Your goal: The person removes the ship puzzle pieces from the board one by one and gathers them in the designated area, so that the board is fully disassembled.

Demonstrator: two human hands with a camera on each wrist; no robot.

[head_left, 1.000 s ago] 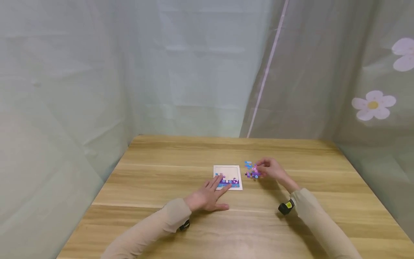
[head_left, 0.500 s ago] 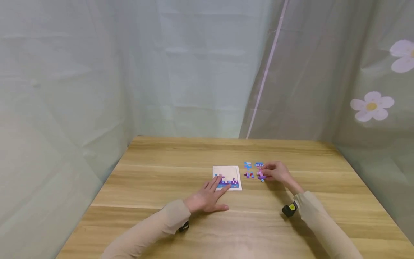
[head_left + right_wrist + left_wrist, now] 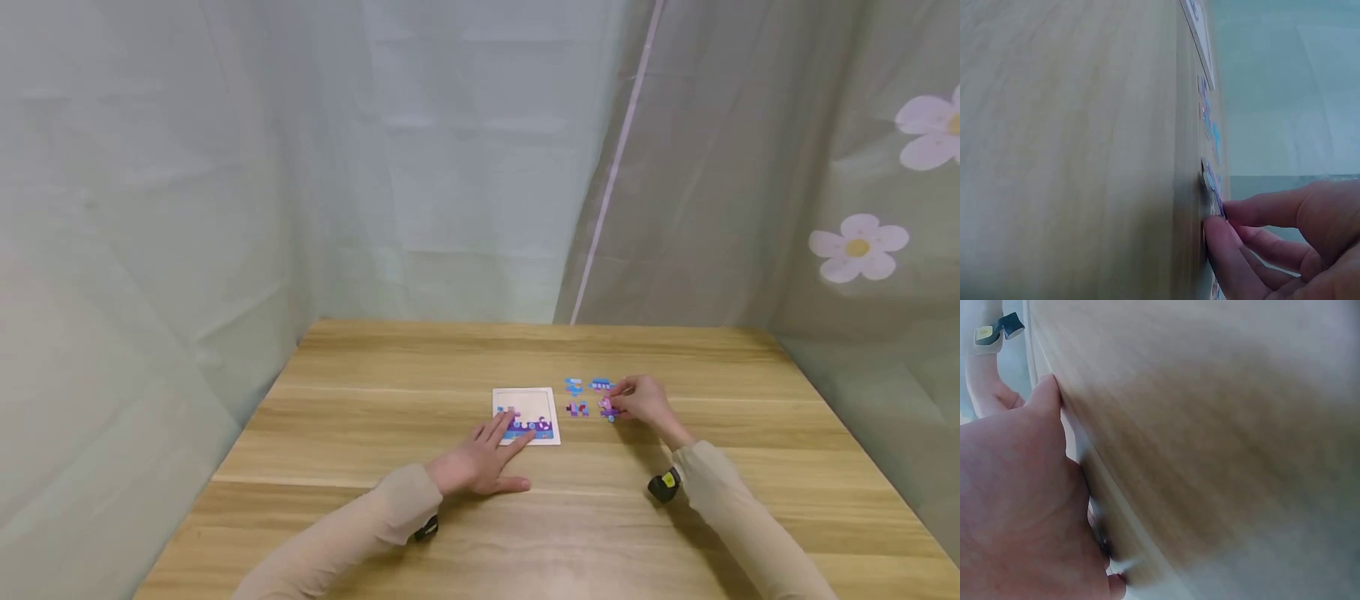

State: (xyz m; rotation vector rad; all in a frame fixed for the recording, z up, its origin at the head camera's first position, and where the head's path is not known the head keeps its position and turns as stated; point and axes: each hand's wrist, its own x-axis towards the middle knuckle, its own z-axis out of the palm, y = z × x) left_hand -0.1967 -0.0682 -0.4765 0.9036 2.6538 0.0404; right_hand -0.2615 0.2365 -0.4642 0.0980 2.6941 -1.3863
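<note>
My left hand (image 3: 483, 460) rests with spread fingers on the lower left of a white-framed jigsaw board (image 3: 534, 402). Purple and blue pieces fill the board's lower part; its upper part is bare. To the right of the board, my right hand (image 3: 647, 402) pinches a pink and purple puzzle piece (image 3: 606, 407) between thumb and index finger. The right wrist view shows this puzzle piece (image 3: 1212, 181) slightly tilted, low over the table. Loose puzzle pieces lie close by: a blue one (image 3: 573, 386), a blue-purple one (image 3: 602, 384) and a purple-red one (image 3: 577, 408).
The wooden table (image 3: 360, 433) extends on all sides of the board. Pale curtains (image 3: 450, 167) hang behind and beside it. Each wrist wears a small black camera, the right one (image 3: 663, 485) with a yellow label.
My right hand has shifted slightly right with the pink and purple piece, away from the other pieces. The blue-purple piece behind it has come into sight. My left hand stays in place.
</note>
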